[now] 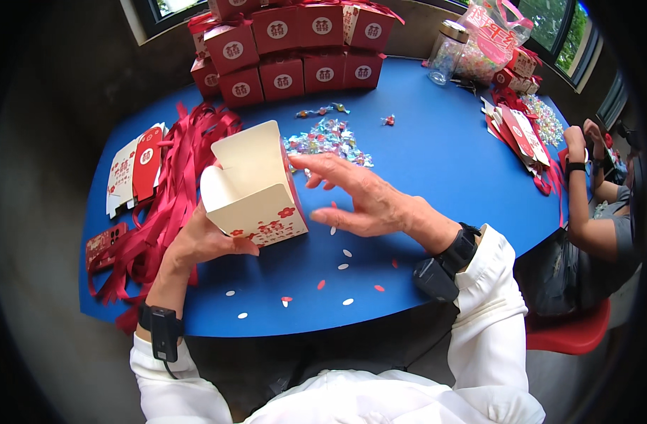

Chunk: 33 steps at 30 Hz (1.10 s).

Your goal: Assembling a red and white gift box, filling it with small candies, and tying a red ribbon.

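Note:
An open-topped paper gift box (258,212), cream with red flowers on the near side and red on the right side, is held just over the table with its flaps up. My left hand (204,239) grips it from the left and below, thumb along the lower near edge. To its right is my right hand (371,199), fingers apart and holding nothing. Its index fingertip is at the box's upper right edge; whether it touches I cannot tell. Behind the box lies a pile of wrapped candies (332,140). Inside the box, only bare pale walls show.
Red ribbons (173,177) and flat box blanks (129,169) lie at left, with a phone (103,244). Finished red boxes (281,78) are stacked at the back. A jar (445,56) and candy bag stand back right. Another person's arm (588,191) is at right. Paper petals (343,266) dot the blue table.

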Motion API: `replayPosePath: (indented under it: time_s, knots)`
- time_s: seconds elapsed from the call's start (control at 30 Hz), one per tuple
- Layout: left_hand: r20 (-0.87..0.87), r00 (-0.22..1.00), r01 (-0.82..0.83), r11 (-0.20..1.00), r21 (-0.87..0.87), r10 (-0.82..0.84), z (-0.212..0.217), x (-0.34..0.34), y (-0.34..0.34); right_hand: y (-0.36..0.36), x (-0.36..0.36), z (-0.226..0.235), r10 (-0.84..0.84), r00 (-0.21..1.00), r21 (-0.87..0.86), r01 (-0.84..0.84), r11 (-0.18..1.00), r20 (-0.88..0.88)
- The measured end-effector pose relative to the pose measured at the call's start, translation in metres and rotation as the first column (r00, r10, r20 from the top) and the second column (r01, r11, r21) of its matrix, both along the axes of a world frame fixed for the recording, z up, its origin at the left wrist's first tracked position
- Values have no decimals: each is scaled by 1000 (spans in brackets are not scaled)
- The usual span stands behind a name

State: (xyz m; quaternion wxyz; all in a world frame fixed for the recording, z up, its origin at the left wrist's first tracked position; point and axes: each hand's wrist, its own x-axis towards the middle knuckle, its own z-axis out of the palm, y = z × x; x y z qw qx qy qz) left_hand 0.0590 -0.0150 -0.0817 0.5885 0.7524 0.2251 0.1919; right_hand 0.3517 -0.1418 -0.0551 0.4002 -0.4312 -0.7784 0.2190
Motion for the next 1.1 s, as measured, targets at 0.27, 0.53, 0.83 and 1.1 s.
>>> replayPosePath:
  time_s: [0.27, 0.53, 0.83, 1.1]
  knots:
    - [-37, 999, -18, 945, 327, 32, 18, -3, -6, 11, 63, -13, -527, 726, -19, 596, 803, 442]
    - [-167, 984, -9, 962, 274, 57, 17, -10, 0, 20, 69, -27, -358, 866, -27, 391, 920, 350]
    - [-219, 974, 6, 963, 271, 56, 18, -14, -1, 31, 81, -26, -444, 896, -334, 414, 847, -15]
    - [-154, 988, 28, 921, 388, 35, 9, -18, 5, 30, 71, -21, -455, 870, -225, 490, 842, 189]
